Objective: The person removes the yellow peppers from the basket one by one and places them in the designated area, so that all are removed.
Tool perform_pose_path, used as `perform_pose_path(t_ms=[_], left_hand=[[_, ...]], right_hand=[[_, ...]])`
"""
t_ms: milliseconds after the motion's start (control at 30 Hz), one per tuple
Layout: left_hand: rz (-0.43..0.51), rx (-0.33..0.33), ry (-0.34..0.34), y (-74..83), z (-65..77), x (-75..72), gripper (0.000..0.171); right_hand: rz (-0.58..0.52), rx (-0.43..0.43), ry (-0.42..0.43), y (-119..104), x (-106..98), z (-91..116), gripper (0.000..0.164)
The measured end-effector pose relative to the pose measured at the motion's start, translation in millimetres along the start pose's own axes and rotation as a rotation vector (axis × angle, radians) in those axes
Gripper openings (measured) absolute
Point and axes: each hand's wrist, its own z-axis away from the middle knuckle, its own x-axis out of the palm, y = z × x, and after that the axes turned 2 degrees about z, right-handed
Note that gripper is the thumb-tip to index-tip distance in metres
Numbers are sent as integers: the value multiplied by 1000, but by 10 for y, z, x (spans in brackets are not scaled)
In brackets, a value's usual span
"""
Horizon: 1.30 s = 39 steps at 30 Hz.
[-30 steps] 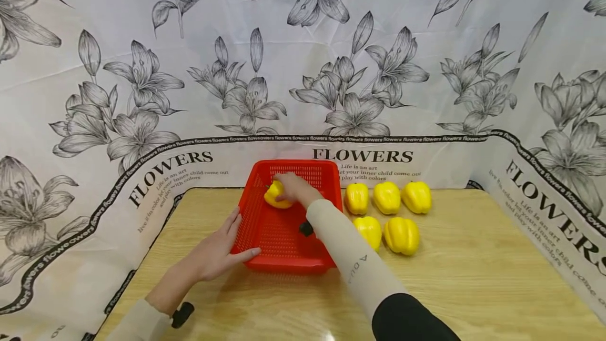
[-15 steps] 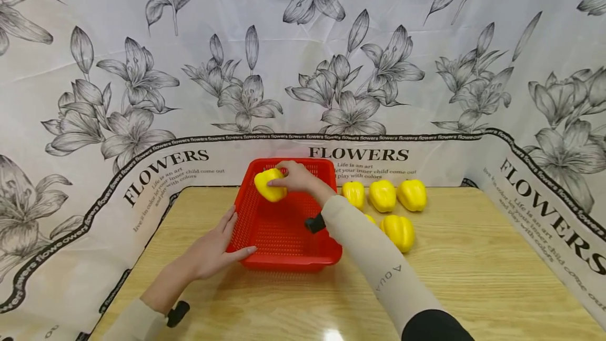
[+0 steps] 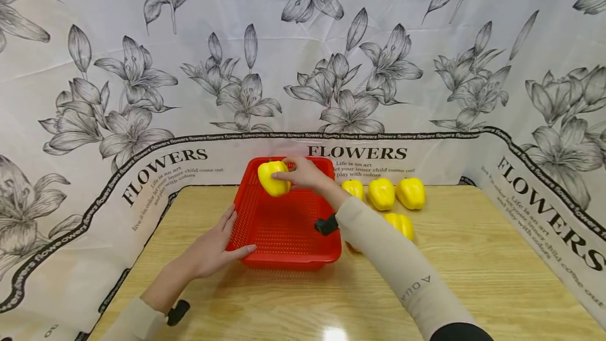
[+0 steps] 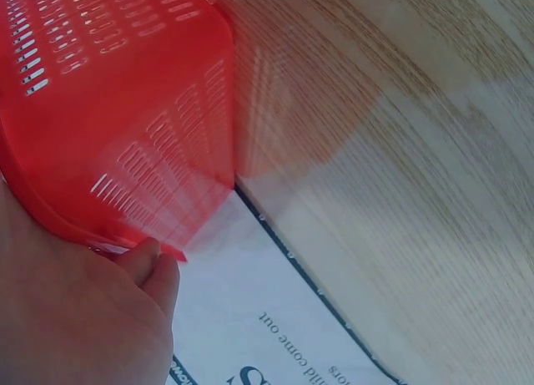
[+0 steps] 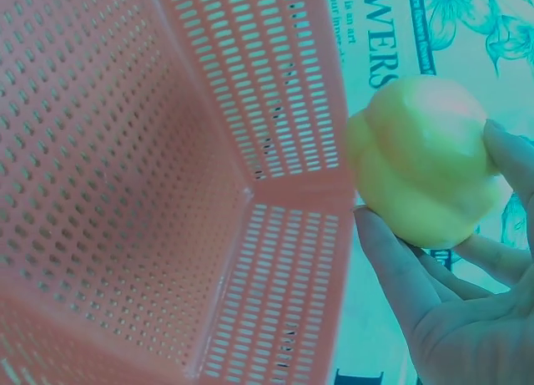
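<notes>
In the head view my right hand (image 3: 307, 175) pinches a yellow bell pepper (image 3: 274, 179) above the far part of a red plastic basket (image 3: 291, 264). The right wrist view shows this bell pepper (image 5: 425, 159) between the thumb and fingers, overlapping the basket's rim (image 5: 346, 151) edge-on. My left hand (image 3: 208, 251) lies against the basket's near left corner, fingers along the left side and thumb stretched over the front rim. Up close in the left wrist view, the fingertips (image 4: 150, 264) touch the rim beside the slotted wall (image 4: 100, 126). The basket's perforated floor shows bare.
Right of the basket, yellow bell peppers stand in a back row, a left one (image 3: 352, 188), a middle one (image 3: 381, 193) and a right one (image 3: 411, 193). Another pepper (image 3: 400, 224) sits nearer, partly behind the right sleeve (image 3: 383, 246). A flower-printed cloth (image 3: 265, 93) hangs behind the wooden table (image 3: 473, 257).
My right hand has lifted the bell pepper from low in the basket up to the far rim's height, then shifted slightly right. The left hand has stayed at the basket's corner.
</notes>
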Motion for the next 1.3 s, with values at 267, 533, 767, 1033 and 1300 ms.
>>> perform_pose_path(t_ms=[267, 533, 767, 1033, 1300], left_hand=[[19, 6, 9, 2, 4, 51, 114], [17, 3, 21, -8, 21, 68, 113], [4, 8, 16, 3, 16, 34, 114], [-19, 15, 18, -8, 11, -10, 117], [-5, 18, 6, -14, 18, 22, 117]], right_hand=[[-27, -45, 34, -8, -101, 240, 45], [-23, 1, 42, 118, -285, 521, 62], [20, 16, 84, 277, -438, 710, 68], [47, 16, 85, 398, -615, 900, 79], [39, 76, 72, 643, -735, 1125, 80]])
